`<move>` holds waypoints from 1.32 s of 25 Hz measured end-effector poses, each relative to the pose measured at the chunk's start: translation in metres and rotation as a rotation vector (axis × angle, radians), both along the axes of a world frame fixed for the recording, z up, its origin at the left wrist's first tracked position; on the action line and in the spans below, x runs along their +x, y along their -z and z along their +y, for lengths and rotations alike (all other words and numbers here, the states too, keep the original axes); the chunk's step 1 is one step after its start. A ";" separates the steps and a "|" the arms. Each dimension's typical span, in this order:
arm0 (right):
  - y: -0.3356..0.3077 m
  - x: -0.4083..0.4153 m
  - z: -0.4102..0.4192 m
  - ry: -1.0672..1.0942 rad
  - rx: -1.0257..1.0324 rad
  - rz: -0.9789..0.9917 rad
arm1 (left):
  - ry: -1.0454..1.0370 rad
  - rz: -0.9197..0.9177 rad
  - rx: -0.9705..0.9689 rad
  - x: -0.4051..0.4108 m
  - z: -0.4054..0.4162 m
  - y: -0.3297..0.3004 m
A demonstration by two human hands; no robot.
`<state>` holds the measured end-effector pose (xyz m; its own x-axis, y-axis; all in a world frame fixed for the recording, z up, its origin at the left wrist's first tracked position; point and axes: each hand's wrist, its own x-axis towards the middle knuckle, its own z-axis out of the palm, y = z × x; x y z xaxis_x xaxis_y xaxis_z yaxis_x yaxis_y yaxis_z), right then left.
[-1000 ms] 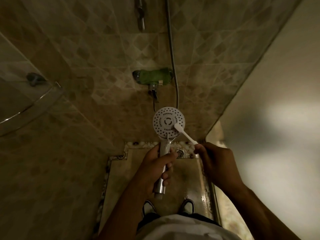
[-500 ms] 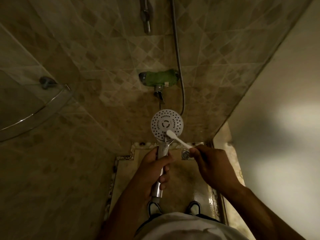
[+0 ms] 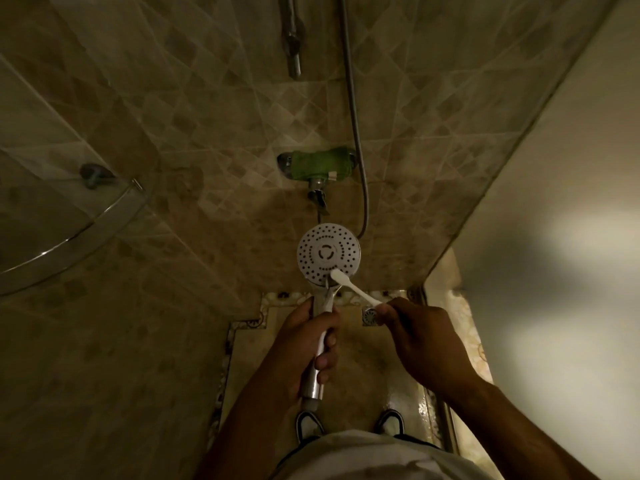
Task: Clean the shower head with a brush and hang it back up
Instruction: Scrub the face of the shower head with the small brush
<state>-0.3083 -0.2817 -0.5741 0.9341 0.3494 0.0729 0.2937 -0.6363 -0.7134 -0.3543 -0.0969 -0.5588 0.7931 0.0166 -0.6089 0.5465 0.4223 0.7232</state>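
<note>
The round white shower head (image 3: 327,251) faces me, its spray plate dotted with holes. My left hand (image 3: 304,344) grips its chrome handle below the plate. My right hand (image 3: 420,337) pinches the end of a white brush (image 3: 353,288). The brush's head lies on the lower right rim of the spray plate. A metal hose (image 3: 354,112) runs up the wall from behind the shower head. The holder bar (image 3: 292,36) hangs on the tiled wall at the top.
A tap wrapped in green cloth (image 3: 320,164) sticks out of the wall above the shower head. A curved glass corner shelf (image 3: 69,237) is on the left. A pale wall (image 3: 554,237) stands close on the right. A floor drain (image 3: 370,316) and my shoes (image 3: 308,422) are below.
The brush head has slid from the right side of the spray plate down to its lower rim. The view has tilted a little, so the shower head sits lower in the frame.
</note>
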 end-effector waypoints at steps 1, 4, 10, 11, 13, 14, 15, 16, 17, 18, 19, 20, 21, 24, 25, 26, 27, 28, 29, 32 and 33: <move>-0.001 0.003 -0.002 0.033 0.009 -0.003 | 0.007 -0.009 -0.003 0.001 0.000 -0.001; -0.005 0.015 -0.009 0.103 0.028 -0.025 | 0.035 -0.024 -0.009 0.006 0.000 -0.002; -0.010 0.015 -0.009 0.121 0.028 -0.021 | 0.052 -0.059 -0.019 0.011 0.002 -0.002; -0.010 0.019 -0.010 0.147 0.033 -0.014 | 0.055 -0.060 -0.020 0.010 0.002 -0.001; -0.011 0.020 -0.011 0.153 0.018 -0.007 | 0.061 -0.056 -0.019 0.007 0.002 0.000; -0.011 0.018 -0.010 0.130 0.003 -0.003 | 0.065 -0.056 -0.014 0.007 0.002 0.000; -0.011 0.016 -0.009 0.104 -0.006 0.004 | 0.068 -0.057 -0.005 0.007 0.003 0.001; -0.012 0.015 -0.008 0.092 -0.007 0.008 | 0.071 -0.059 0.003 0.006 0.003 0.001; -0.013 0.017 -0.009 0.104 -0.003 0.004 | 0.077 -0.062 0.007 0.006 0.004 0.002; -0.014 0.020 -0.011 0.133 0.003 0.004 | 0.085 -0.062 0.009 0.006 0.005 0.002; -0.016 0.023 -0.013 0.156 0.010 0.012 | 0.096 -0.064 0.013 0.006 0.005 0.002; -0.017 0.024 -0.013 0.157 0.016 0.020 | 0.104 -0.067 0.017 0.005 0.005 0.002; -0.017 0.023 -0.013 0.139 0.017 0.022 | 0.106 -0.068 0.021 0.005 0.005 0.001; -0.017 0.018 -0.010 0.105 0.007 0.016 | 0.099 -0.074 0.020 0.004 0.004 0.000; -0.018 0.019 -0.011 0.121 0.015 0.018 | 0.097 -0.075 0.020 0.004 0.004 0.001; -0.019 0.022 -0.013 0.140 0.024 0.021 | 0.097 -0.073 0.022 0.003 0.004 0.001; -0.019 0.023 -0.014 0.151 0.028 0.025 | 0.100 -0.070 0.024 0.002 0.005 0.002; -0.018 0.023 -0.014 0.146 0.028 0.029 | 0.105 -0.069 0.025 0.002 0.005 0.003; -0.017 0.020 -0.012 0.127 0.023 0.032 | 0.108 -0.069 0.028 0.002 0.005 0.004; -0.016 0.017 -0.010 0.101 0.012 0.038 | 0.117 -0.057 0.038 0.002 0.007 0.005; -0.016 0.020 -0.012 0.123 0.017 0.033 | 0.120 -0.058 0.036 0.001 0.008 0.006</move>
